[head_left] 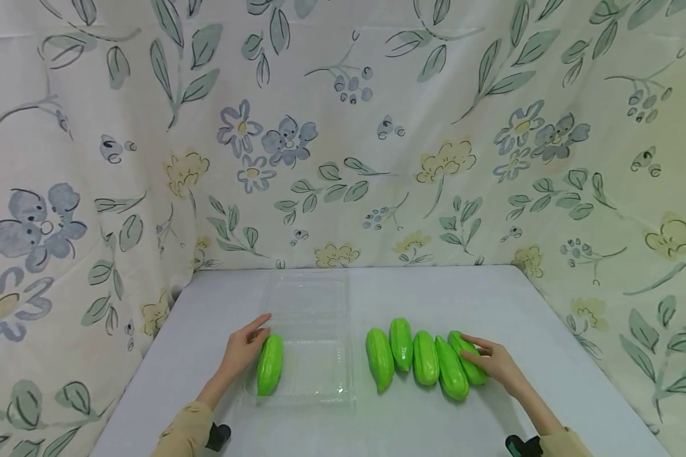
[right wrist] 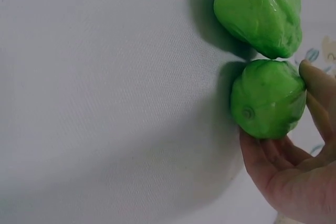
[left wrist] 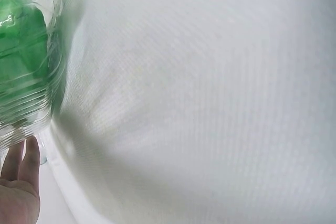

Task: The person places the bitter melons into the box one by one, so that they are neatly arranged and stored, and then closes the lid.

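A clear plastic clamshell box [head_left: 320,374] lies with its lid spread away at the back. One glossy green gourd [head_left: 270,365] lies lengthwise along its left side. My left hand [head_left: 244,346] is at the box's left edge, beside that gourd. In the left wrist view, straight fingers [left wrist: 29,166] touch the ribbed outer wall. Right of the box, several similar green gourds lie in a row. My right hand [head_left: 491,362] holds the rightmost gourd [right wrist: 268,98], thumb on one side and fingers on the other. The neighbouring gourd [right wrist: 257,14] lies close against it.
A white-covered table [head_left: 297,428] carries everything. Floral cloth [head_left: 343,139] hangs behind it and along both sides. The other gourds, such as the leftmost one [head_left: 380,358], stand between the box and my right hand.
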